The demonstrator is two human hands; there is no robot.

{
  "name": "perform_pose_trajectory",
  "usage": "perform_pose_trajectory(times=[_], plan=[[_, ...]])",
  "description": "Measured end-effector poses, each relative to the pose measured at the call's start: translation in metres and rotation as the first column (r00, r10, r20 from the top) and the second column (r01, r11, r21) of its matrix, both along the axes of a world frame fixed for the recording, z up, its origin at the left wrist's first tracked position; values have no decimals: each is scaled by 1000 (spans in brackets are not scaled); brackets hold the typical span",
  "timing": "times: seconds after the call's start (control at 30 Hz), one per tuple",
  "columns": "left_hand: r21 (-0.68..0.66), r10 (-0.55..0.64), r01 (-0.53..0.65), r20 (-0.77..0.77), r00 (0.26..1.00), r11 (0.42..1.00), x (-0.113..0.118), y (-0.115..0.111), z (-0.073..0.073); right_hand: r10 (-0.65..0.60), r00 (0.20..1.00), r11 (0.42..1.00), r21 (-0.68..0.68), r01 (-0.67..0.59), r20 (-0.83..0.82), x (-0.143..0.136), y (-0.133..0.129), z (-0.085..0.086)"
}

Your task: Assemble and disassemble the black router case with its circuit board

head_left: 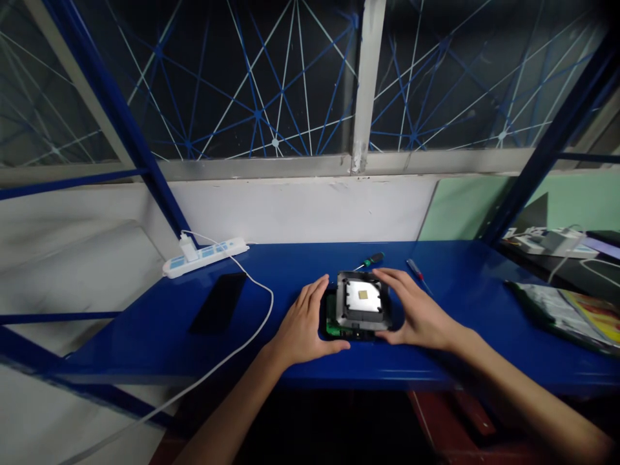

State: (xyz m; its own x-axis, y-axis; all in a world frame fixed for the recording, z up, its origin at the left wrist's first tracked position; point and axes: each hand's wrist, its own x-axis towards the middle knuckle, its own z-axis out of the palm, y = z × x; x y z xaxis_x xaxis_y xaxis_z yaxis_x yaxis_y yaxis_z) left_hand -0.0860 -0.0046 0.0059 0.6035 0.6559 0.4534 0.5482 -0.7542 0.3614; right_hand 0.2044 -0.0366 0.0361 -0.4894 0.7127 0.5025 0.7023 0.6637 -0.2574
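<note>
Near the front of the blue table lies a dark device base with a green circuit board showing at its left. Over it sits a black-framed part with a silver plate and a small tan square in its middle, shifted to the right of the base. My right hand grips the right side of this part, fingers on its far corner and thumb near its front corner. My left hand is at the left side of the base, its fingers and thumb spread apart around the edge.
Behind the device lie a green-and-black screwdriver and a thin red-tipped screwdriver. A black phone, white cable and power strip are left. A colourful packet lies right.
</note>
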Motion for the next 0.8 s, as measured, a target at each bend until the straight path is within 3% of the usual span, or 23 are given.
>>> perform_pose_trajectory(times=[0.27,0.47,0.8], plan=[[120,10,-16,59,998,993,0,4,-8,102,993,984,151,-92,-56,-27,12,-17],[197,-65,46,93,994,979,2,5,-9,139,989,971,202,-126,-55,-30,6,-26],[123,4,-7,22,1000,992,5,3,-8,145,989,973,185,-135,-41,-31,4,-29]])
